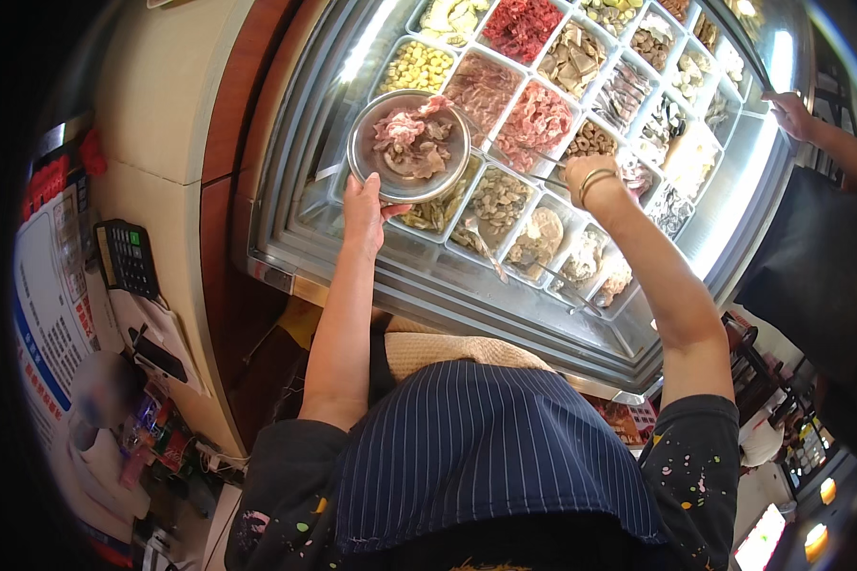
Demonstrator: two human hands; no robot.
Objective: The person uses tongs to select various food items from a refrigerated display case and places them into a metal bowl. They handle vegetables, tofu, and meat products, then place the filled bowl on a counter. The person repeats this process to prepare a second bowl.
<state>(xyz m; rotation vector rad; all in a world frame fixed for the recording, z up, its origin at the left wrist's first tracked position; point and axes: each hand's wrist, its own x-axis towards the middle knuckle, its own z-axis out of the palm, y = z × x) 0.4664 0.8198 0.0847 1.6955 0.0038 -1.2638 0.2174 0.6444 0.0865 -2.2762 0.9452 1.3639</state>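
Note:
My left hand (364,205) grips the near rim of a round metal bowl (364,164) and holds it above the chilled display case (428,276). Pink sliced meat (411,141) fills the bowl. My right hand (588,181), with bangles on the wrist, is closed around metal tongs (543,176) whose tips point left over a tray of pink meat slices (535,122). Both arms reach over the case's glass front.
The case holds several rectangular trays of meats, corn kernels (417,67), mushrooms and other foods, some with tongs lying in them. Another person's hand (790,112) rests on the far right rim. A calculator (127,257) and papers lie on the counter at the left.

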